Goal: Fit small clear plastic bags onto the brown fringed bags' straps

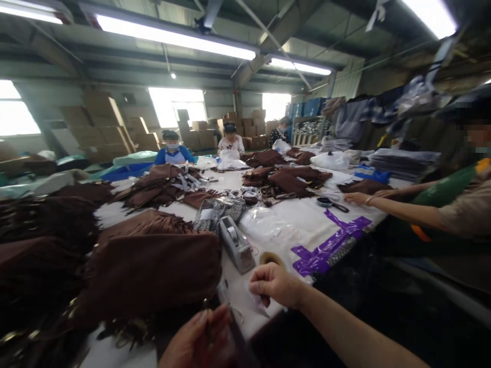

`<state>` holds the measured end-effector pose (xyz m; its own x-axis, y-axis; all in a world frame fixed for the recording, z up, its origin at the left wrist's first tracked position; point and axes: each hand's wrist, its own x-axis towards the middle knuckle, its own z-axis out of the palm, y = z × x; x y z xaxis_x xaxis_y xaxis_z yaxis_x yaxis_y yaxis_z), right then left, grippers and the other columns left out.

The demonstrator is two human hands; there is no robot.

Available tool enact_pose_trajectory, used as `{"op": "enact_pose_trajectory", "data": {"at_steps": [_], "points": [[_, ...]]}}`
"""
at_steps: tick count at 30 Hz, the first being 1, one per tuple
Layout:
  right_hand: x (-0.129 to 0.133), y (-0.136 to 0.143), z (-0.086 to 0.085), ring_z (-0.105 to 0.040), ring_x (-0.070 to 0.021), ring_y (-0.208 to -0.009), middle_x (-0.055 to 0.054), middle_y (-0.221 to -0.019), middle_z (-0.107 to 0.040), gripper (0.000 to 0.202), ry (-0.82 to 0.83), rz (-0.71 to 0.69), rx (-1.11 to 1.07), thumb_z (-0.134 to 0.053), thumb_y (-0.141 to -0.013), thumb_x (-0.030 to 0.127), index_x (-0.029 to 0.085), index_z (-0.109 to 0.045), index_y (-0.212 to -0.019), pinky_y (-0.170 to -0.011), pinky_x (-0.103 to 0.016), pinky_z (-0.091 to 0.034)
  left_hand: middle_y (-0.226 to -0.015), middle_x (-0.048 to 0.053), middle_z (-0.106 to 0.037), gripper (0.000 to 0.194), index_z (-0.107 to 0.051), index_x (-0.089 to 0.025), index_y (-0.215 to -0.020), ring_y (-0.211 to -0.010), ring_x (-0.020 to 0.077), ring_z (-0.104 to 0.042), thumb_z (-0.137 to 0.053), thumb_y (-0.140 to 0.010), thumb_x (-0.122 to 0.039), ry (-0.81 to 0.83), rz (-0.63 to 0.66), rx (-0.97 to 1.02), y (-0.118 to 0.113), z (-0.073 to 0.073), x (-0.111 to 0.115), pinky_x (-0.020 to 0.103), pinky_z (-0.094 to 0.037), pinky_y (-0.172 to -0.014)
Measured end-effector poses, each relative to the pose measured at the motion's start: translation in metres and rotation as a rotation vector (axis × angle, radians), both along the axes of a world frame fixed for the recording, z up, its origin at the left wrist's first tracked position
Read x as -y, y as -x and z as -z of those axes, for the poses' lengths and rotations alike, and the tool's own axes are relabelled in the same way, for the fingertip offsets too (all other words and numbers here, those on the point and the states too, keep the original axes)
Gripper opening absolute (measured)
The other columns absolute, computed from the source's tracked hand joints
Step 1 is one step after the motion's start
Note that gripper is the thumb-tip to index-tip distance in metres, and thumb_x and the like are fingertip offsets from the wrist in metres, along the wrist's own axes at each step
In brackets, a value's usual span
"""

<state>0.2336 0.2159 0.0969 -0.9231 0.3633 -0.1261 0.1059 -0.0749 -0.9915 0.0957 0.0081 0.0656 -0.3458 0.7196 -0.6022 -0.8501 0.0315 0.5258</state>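
Observation:
Near the front edge of the table, my right hand (278,286) is closed in a pinch. A small, thin, whitish piece (261,305) hangs below its fingers, its kind unclear. My left hand (199,337) is low at the bottom edge, palm up with fingers curled around something dark and blurred that I cannot make out. Just beyond my right hand lies a roll of tape (272,259). A grey tape dispenser (236,245) stands to the left of the roll. Left of my hands is a large stack of dark brown fabric pieces (153,266) with fringed edges.
Purple plastic packaging (332,245) and clear plastic bags (268,225) lie on the white table (299,212). A black-handled tool (332,204) is near a co-worker's hands (358,198) at right. More brown piles (287,179) and several seated people are farther back.

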Motion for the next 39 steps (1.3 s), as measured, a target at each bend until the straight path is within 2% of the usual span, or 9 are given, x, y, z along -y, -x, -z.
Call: {"op": "enact_pose_trajectory", "data": {"at_steps": [2,6,9,12,14,20,24,29,39], "points": [[0.024,0.018,0.001,-0.045,-0.0068,-0.04,0.006,-0.047,-0.051,0.016,-0.081,-0.062,0.034,-0.065,-0.074,0.03,0.015,-0.064,-0.069,-0.042,-0.018,-0.034,-0.114,0.012,-0.07,0.013,-0.068,-0.015,-0.085,-0.11,0.0251,-0.063,-0.072,-0.077,-0.024,-0.16,0.071,0.005,-0.006,-0.007,0.005,0.037,-0.049,-0.092],[0.052,0.042,0.009,-0.048,-0.0077,-0.049,0.005,-0.055,-0.055,0.009,-0.312,-0.027,-0.008,-0.064,-0.073,0.023,0.016,-0.068,-0.077,-0.047,-0.019,-0.036,-0.076,0.004,-0.068,0.015,-0.068,-0.013,-0.077,-0.07,0.0126,-0.062,-0.072,-0.078,-0.027,-0.201,0.083,-0.193,-0.016,-0.008,0.009,0.024,-0.047,-0.068],[0.062,0.044,0.02,-0.049,-0.0086,-0.05,0.005,-0.06,-0.056,0.033,-0.157,0.12,-0.017,-0.068,-0.074,0.038,0.016,-0.064,-0.098,-0.049,-0.02,-0.038,-0.067,0.001,-0.063,0.021,-0.067,-0.012,-0.073,-0.06,0.0096,-0.053,-0.072,-0.077,-0.032,-0.139,0.044,-0.305,-0.017,0.0,0.011,0.022,-0.041,-0.06],[0.072,0.037,0.029,-0.043,-0.0074,-0.045,0.003,-0.059,-0.055,0.046,0.039,0.134,0.11,-0.061,-0.077,0.057,0.013,-0.061,-0.087,-0.044,-0.02,-0.032,-0.069,0.002,-0.063,0.027,-0.068,-0.011,-0.076,-0.063,0.0109,-0.053,-0.072,-0.076,-0.038,-0.104,0.043,-0.371,-0.016,0.01,0.013,0.023,-0.039,-0.06],[0.079,0.034,0.031,-0.041,-0.0072,-0.047,0.002,-0.056,-0.053,0.045,0.053,0.08,0.145,-0.061,-0.077,0.057,0.012,-0.062,-0.075,-0.045,-0.02,-0.029,-0.073,0.004,-0.065,0.03,-0.069,-0.012,-0.079,-0.067,0.0131,-0.055,-0.073,-0.074,-0.041,-0.092,0.059,-0.366,-0.015,0.016,0.014,0.024,-0.041,-0.063],[0.087,0.031,0.028,-0.047,-0.011,-0.058,0.0,-0.059,-0.057,0.023,-0.245,0.239,0.065,-0.067,-0.073,0.034,0.012,-0.069,-0.067,-0.056,-0.024,-0.036,-0.065,0.0,-0.061,0.025,-0.066,-0.014,-0.071,-0.06,0.0107,-0.053,-0.074,-0.072,-0.037,-0.06,0.047,-0.343,-0.009,0.016,0.014,0.023,-0.039,-0.06],[0.092,0.016,0.03,-0.051,-0.0123,-0.059,0.0,-0.059,-0.06,0.016,-0.373,0.197,0.147,-0.067,-0.071,0.027,0.013,-0.068,-0.063,-0.057,-0.024,-0.037,-0.081,0.006,-0.067,0.024,-0.071,-0.012,-0.077,-0.072,0.0136,-0.058,-0.075,-0.072,-0.035,-0.134,-0.022,-0.29,0.0,0.006,0.014,0.025,-0.044,-0.068],[0.105,0.004,0.032,-0.053,-0.0128,-0.059,-0.001,-0.063,-0.065,0.015,-0.316,0.194,0.237,-0.066,-0.071,0.026,0.012,-0.071,-0.066,-0.056,-0.023,-0.038,-0.083,0.007,-0.068,0.027,-0.072,-0.012,-0.083,-0.079,0.0165,-0.06,-0.077,-0.069,-0.034,-0.141,-0.076,-0.248,-0.003,0.001,0.002,0.026,-0.046,-0.07],[0.109,0.003,0.035,-0.047,-0.01,-0.051,-0.001,-0.058,-0.062,0.017,-0.078,0.177,0.235,-0.066,-0.067,0.027,0.01,-0.07,-0.066,-0.05,-0.022,-0.034,-0.082,0.007,-0.069,0.035,-0.072,-0.011,-0.083,-0.076,0.0166,-0.06,-0.082,-0.059,-0.035,-0.051,-0.194,-0.276,-0.012,0.008,-0.009,0.027,-0.047,-0.068]]}}
